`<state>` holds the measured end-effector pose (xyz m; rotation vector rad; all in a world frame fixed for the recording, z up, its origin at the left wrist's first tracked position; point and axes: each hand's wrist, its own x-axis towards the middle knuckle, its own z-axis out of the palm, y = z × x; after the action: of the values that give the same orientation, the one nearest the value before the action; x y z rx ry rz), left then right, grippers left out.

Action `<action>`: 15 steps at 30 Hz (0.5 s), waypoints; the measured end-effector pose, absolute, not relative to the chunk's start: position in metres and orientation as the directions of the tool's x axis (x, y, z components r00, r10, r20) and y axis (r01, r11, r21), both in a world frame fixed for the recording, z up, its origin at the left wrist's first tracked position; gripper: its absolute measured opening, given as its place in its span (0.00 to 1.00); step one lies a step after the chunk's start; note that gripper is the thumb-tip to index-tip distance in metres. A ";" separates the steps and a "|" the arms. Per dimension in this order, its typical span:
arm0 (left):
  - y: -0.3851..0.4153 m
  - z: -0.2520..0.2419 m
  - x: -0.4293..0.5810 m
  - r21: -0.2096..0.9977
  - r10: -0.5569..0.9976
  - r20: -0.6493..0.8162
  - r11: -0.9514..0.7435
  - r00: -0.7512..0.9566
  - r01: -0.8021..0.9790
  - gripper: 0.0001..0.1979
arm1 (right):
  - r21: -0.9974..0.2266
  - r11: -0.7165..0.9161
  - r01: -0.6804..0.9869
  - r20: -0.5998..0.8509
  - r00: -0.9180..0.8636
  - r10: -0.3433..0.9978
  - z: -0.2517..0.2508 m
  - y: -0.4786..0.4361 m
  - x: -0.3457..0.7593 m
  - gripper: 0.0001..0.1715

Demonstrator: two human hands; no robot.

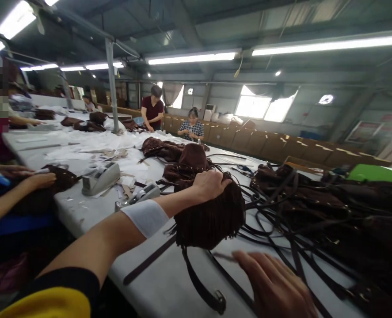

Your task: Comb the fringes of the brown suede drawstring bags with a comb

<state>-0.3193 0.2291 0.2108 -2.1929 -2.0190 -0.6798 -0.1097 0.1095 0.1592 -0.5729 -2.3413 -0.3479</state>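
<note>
My left hand (211,185) is closed on the top of a dark brown fringed bag (211,221), lifting it a little over the white table. A strap (199,282) with a metal buckle hangs from the bag toward the front edge. In the lower right, slightly blurred, my right hand (275,282) has its fingers stretched out over loose dark straps, apart from the bag. More brown bags (192,157) lie just behind the held one. To the right spreads a large heap of dark bags (315,198) with tangled straps.
Two tape dispensers (101,179) and paper scraps are on the table (156,265), left of the bag. At the left edge, a co-worker's hands (39,180) hold a dark item. Other people work farther back. A metal post (111,84) rises from the table.
</note>
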 end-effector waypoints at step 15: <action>0.223 0.209 -0.293 0.368 0.926 0.370 -0.219 0.074 0.904 0.24 | -0.002 0.914 0.406 0.551 -0.762 0.340 0.084 0.081 -0.141 0.21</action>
<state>-0.2927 0.2226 0.2094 -2.3320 -1.9876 -0.8603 -0.1411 0.0814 0.0844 -0.5330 -2.5093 -0.1575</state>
